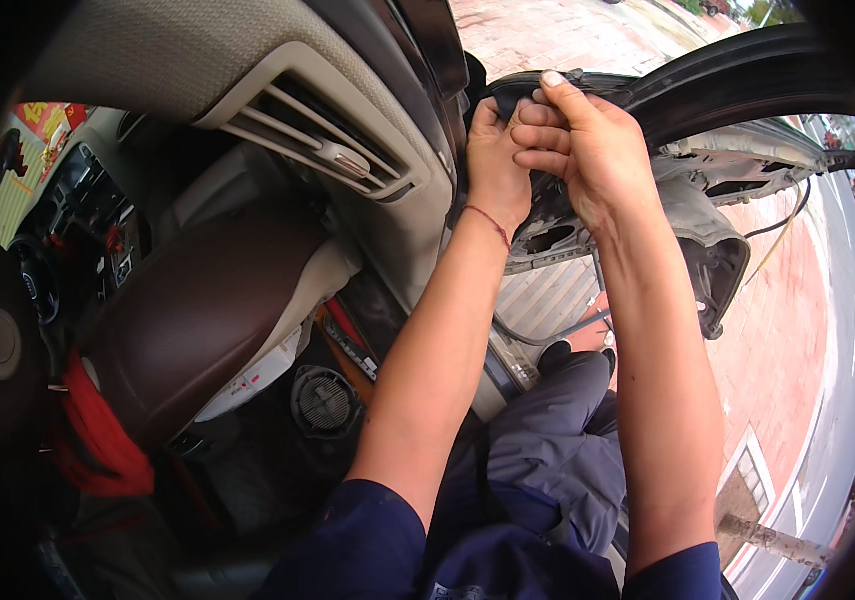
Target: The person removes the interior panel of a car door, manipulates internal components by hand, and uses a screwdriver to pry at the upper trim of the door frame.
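Both my hands are raised close together at the front corner of a vehicle door's black window frame (742,86). My left hand (501,169), with a thin dark red cord on its wrist, pinches a piece of black trim (510,96) between its fingers. My right hand (596,146) is right beside it, its fingers curled against the left fingertips and its thumb over the frame's edge. Whether the right fingers also hold the trim is hidden. Below the hands, the door's inner metal panel (547,244) is exposed, with openings in it.
To the left, a beige pillar trim with an air vent (330,154) stands near my left forearm. A brown leather seat (210,322) and a round speaker (326,401) on the floor lie beyond. A grey plastic part (712,255) hangs from the door, near a cable (780,221).
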Demonstrator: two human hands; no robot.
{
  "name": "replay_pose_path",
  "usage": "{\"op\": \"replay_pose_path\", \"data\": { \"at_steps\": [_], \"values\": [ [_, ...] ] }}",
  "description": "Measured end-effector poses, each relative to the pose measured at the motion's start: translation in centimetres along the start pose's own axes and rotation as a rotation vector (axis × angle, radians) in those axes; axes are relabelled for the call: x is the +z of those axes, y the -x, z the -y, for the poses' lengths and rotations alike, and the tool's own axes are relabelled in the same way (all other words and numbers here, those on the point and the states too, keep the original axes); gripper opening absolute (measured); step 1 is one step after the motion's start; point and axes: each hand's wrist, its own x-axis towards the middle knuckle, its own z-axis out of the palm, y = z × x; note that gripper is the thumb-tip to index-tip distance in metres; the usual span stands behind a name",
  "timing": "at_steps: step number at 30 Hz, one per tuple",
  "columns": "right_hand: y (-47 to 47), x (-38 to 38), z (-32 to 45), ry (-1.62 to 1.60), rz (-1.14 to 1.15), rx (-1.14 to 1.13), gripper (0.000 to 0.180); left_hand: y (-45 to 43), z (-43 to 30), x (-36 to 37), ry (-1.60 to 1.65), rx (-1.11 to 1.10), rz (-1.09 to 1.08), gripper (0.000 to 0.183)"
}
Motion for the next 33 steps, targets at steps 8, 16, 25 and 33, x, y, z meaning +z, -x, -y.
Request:
{"op": "replay_pose_path", "data": {
  "at_steps": [8,16,25,33],
  "values": [
    [-0.7,-1.4,-2.5,-0.124,0.058,-0.090,0.029,0.1,-1.6,1.6,0.166,-0.214,-0.112,0.056],
    [-1.1,-1.3,-3.8,-0.167,0.057,-0.176,0.028,-0.2,-2.7,2.1,0.017,-0.341,-0.162,0.049],
    [-0.7,-1.4,-3.9,0.019,0.071,-0.275,0.024,-1.0,-4.0,5.0,-0.098,-0.371,-0.341,0.028],
    [-0.1,-0.5,-1.1,0.135,-0.061,-0.089,0.036,-0.3,-3.8,5.4,-0.172,-0.293,-0.301,0.030]
  ]
}}
